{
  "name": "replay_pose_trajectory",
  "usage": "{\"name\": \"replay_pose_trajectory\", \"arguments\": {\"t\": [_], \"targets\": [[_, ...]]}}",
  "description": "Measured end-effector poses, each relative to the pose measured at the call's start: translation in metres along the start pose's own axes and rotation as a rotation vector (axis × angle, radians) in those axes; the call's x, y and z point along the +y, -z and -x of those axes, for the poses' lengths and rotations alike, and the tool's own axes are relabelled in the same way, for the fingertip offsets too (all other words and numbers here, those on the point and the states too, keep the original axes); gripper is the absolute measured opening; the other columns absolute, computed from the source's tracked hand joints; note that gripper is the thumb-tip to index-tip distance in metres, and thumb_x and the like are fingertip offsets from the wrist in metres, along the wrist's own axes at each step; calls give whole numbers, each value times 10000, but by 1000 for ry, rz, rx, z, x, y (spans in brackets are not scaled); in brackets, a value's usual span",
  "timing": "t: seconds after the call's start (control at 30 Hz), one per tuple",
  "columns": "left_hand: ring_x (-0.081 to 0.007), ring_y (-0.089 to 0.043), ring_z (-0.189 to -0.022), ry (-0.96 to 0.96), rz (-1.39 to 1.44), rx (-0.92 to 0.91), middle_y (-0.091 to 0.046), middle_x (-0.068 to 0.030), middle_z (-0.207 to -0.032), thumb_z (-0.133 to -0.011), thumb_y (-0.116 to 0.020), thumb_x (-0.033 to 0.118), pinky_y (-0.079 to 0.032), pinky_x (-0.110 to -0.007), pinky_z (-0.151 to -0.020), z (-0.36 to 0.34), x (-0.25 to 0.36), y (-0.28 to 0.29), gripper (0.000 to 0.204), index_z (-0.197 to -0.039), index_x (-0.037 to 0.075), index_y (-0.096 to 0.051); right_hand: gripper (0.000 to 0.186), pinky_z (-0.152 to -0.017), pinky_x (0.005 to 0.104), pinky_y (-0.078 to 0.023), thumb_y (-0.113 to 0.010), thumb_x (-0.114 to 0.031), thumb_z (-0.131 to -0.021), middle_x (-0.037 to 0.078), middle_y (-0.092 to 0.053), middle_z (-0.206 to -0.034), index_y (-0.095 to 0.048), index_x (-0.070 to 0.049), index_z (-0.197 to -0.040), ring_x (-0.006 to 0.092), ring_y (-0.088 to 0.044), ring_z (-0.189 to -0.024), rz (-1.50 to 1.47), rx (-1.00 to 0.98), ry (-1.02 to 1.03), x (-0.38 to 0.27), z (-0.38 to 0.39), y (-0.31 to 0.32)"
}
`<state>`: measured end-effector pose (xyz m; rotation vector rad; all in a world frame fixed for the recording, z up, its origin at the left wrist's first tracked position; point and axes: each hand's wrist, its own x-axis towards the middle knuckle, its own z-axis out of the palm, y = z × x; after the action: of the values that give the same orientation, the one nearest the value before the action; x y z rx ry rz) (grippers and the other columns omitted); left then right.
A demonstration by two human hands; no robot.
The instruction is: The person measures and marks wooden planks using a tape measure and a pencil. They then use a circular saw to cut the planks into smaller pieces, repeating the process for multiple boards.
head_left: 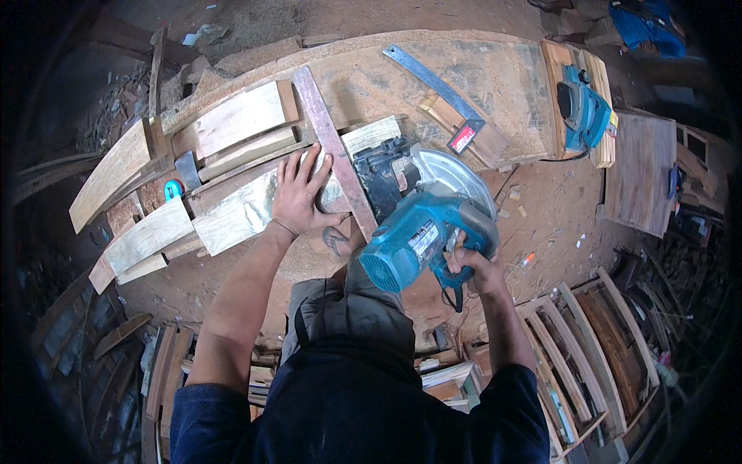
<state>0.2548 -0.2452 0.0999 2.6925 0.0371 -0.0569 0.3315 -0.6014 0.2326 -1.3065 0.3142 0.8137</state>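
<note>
My right hand (pixel 475 263) is wrapped round the rear handle of a teal circular saw (pixel 402 243). The saw's black base plate rests at the right end of a pale wooden board (pixel 239 209), beside a long reddish straightedge (pixel 325 116). My left hand (pixel 301 189) lies spread on the board, with fingertips and thumb close to or touching the straightedge's left side. That straightedge crosses the board at a slant. The saw's round silver guard (pixel 456 178) points away from me; the blade and the cutting spot are hidden.
Further back on the workbench (pixel 495 66) lies a metal square (pixel 429 77) across a wood block. A teal electric planer (pixel 580 108) stands at the right end. Several planks, a hammer head (pixel 187 168) and a tape measure (pixel 173 189) lie left. Wooden frames (pixel 595 348) stand low right.
</note>
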Motion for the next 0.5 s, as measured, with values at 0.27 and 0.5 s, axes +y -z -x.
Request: {"name": "replay_pose_trajectory", "arguments": {"t": [0.27, 0.5], "targets": [[-463, -302, -1450, 0, 3, -14, -331, -168, -1618, -553, -839, 655, -219, -660, -1180, -1, 0, 1, 1199, -1568, 177, -417, 270, -587, 326, -487, -730, -9, -815, 48, -604, -785, -616, -13, -1059, 157, -606, -616, -19, -21, 18, -3, -5, -4], [-473, -310, -1437, 1, 15, -7, -332, -179, -1613, -571, -817, 683, -216, -663, -1181, -1, -2, -3, 1174, -1549, 157, -437, 250, -580, 313, -486, -721, -6, -821, 52, -613, -762, -614, -4, -1047, 151, -606, -613, -14, -29, 46, -7, -11, -10]]}}
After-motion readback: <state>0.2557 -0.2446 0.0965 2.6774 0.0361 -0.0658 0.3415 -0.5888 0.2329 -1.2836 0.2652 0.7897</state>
